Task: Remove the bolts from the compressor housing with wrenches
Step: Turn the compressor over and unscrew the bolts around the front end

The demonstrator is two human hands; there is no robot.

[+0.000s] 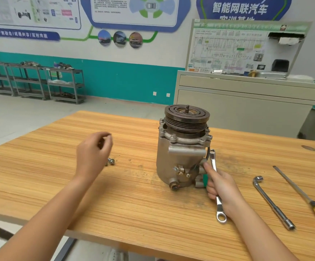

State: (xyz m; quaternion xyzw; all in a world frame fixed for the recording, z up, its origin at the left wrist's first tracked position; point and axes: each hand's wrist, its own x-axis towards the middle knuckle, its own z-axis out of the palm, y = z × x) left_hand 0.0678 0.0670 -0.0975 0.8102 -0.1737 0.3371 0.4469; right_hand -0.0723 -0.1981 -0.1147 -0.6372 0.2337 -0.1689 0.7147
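The compressor housing (179, 159) stands upright mid-desk (115, 194). The right hand (222, 187) grips a wrench (214, 164) just right of it. The left hand (93, 149), blurred with its fingers curled, hangs above loose bolts (111, 161); I cannot tell whether it pinches anything. A far wall sign (239, 8) reads "智能网联汽车".

A white wall (171, 49) with a teal band stands at 12 o'clock, grey shelves (64, 85) at 10, a cabinet (237, 102) at 2.

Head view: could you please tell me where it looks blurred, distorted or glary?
In the head view the left hand is motion-blurred at the fingers; the compressor and wrench are sharp; the wide lens slants the shelves; light is even, shadows soft.
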